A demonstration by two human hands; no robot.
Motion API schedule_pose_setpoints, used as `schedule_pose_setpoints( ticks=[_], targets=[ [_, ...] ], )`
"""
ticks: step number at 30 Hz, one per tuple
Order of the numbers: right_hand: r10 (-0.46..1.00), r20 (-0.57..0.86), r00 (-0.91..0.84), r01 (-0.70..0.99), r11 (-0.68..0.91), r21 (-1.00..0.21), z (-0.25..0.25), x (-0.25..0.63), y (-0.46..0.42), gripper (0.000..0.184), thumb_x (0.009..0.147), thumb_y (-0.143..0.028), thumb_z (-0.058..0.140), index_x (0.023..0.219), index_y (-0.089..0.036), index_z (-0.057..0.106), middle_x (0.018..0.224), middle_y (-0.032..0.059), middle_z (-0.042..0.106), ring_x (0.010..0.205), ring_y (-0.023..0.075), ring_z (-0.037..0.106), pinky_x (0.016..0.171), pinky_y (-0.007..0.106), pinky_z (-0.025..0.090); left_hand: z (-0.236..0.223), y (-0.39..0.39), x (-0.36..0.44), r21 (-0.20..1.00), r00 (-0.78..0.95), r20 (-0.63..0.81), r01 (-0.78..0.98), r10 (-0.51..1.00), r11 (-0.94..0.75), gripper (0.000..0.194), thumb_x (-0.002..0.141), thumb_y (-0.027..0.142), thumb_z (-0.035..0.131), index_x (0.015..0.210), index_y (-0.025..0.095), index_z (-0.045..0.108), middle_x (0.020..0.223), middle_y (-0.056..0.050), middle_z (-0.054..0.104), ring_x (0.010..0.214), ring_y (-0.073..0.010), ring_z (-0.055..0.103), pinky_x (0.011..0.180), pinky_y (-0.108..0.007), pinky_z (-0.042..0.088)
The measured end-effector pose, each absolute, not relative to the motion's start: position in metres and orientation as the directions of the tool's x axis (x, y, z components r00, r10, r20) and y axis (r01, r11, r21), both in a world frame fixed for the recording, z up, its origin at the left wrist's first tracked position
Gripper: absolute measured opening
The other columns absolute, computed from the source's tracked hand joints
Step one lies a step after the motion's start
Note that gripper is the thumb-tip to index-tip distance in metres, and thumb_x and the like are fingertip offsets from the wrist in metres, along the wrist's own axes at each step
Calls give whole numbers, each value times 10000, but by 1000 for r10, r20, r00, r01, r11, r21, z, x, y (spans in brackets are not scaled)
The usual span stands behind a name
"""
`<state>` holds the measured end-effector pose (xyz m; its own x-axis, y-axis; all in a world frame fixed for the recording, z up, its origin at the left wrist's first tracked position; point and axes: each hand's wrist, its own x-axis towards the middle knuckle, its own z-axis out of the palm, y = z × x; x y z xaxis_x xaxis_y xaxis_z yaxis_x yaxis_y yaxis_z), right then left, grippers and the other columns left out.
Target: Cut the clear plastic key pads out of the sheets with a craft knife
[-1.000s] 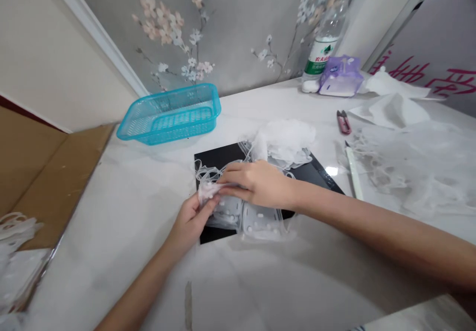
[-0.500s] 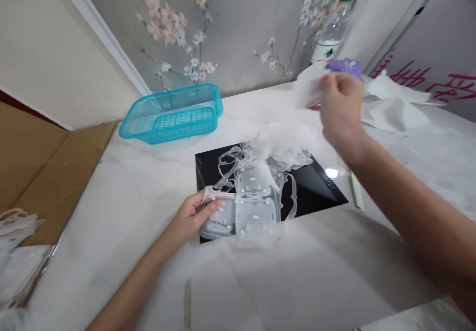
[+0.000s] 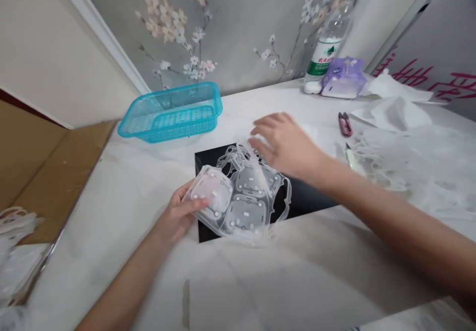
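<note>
Snips and translucent scraps suggest a workshop.

Hands: two
Clear rounded panels: at least four, overlapping
Black board: one
Blue basket: one
Bottle: one
Purple packet: one
Pink snips: one pair
Pale pen-like tool: one

"what did you see on the white table?"

"from afar, i made out a blue basket at the back left and a black sheet nearer the front."

"and the right side?"

"there i saw a bottle just beside a purple packet, then pink snips, a pale green tool, white papers and translucent scraps."
</note>
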<state>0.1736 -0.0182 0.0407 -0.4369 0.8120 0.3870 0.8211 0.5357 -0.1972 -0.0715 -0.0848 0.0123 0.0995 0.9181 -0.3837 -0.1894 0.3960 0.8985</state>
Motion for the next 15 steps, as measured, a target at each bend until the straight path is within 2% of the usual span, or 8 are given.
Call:
schedule_pose_setpoints(
  ticks=[2,5,7,11,13,15],
  targets=[
    [698,391,-600,631,713,-306,32,148,-44,358,945,-360,417,1055,-92,628,1073,145,653,1019,261,564,924,424,419,10,-86,-70,900,95,-371,-208,924,382,445,470,216,872,883,154,717,699,-21,682,584,-121,596,547,-189,491],
    [576,490,-655,467,818,-337,11,118,-74,537,889,-441,523,1252,-48,481,1297,193,535,1166,300,492,982,461,391,5,-87,-66,916,35,-318,-246,948,316,365,498,234,866,821,204,698,709,33,665,631,-83,586,593,-141,476],
    [595,503,-626,437,803,-405,-3,109,-81,478,919,-361,488,1288,-64,428,1302,185,534,1155,290,512,970,457,407,4,-88,-62,925,12,-295,-248,955,289,336,507,250,867,789,213,687,720,49,661,659,-70,581,617,-121,466],
    [770,427,-475,329,605,-725,-10,115,-72,273,949,-208,367,1185,-109,462,1095,129,642,973,209,617,837,352,493,9,-90,-55,928,46,-322,-183,946,325,327,566,241,850,855,190,706,745,14,683,697,-96,603,663,-160,485],
    [814,415,-407,295,547,-783,-6,121,-65,249,940,-220,391,1145,-113,480,1070,130,643,972,208,617,846,356,492,12,-91,-54,928,60,-338,-146,939,343,321,594,259,837,877,168,716,727,-4,685,680,-103,603,645,-172,485],
    [805,438,-400,309,569,-762,-1,125,-59,252,932,-237,416,1137,-110,492,1084,144,634,1002,225,604,871,385,483,13,-91,-55,929,67,-347,-117,936,352,276,616,294,822,831,153,721,686,-7,678,626,-95,586,599,-171,472]
  ],
)
